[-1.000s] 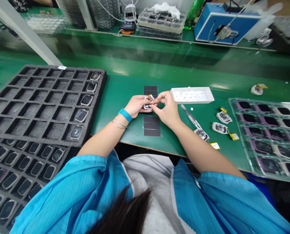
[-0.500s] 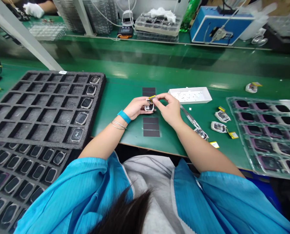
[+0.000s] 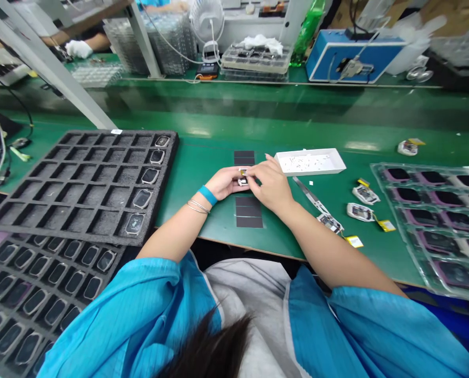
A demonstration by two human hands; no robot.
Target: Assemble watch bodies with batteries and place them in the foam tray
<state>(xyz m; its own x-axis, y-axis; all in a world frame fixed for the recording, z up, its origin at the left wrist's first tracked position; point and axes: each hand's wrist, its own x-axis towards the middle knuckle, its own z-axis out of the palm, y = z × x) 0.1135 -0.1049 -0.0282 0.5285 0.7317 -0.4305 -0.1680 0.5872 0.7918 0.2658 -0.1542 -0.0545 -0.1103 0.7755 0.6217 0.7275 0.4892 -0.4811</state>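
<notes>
The open white watch case [image 3: 242, 182] is over the green worktop [image 3: 202, 210], between two sets of dark strips [image 3: 249, 212]. My left hand [image 3: 224, 182] is curled closed around its left side. My right hand [image 3: 271, 184] has thumb and fingertips drawn together at its right side; I can't tell whether they pinch anything.

The worktop is glossy. Right of me lie a long metal tool [image 3: 308, 193] and more opened cases [image 3: 360, 212], with yellow batteries [image 3: 386, 226] beside them. Along the raised shelf [image 3: 179, 89] at the back stand a white fan [image 3: 206, 20], a green bottle [image 3: 307, 34] and a blue box [image 3: 360, 50]; at far left shows someone else's white-gloved hand [image 3: 79, 49].

Just beyond my right hand, a white carton [image 3: 309, 161] holds scattered tiny dark bits. To my left, a black foam tray [image 3: 108, 198] has five watches [image 3: 150, 176] down its right column, overlapping a lower foam tray [image 3: 81, 266] with rows of watches. At far right, a clear plastic tray [image 3: 402, 233] carries dark screens in purple and white frames.
</notes>
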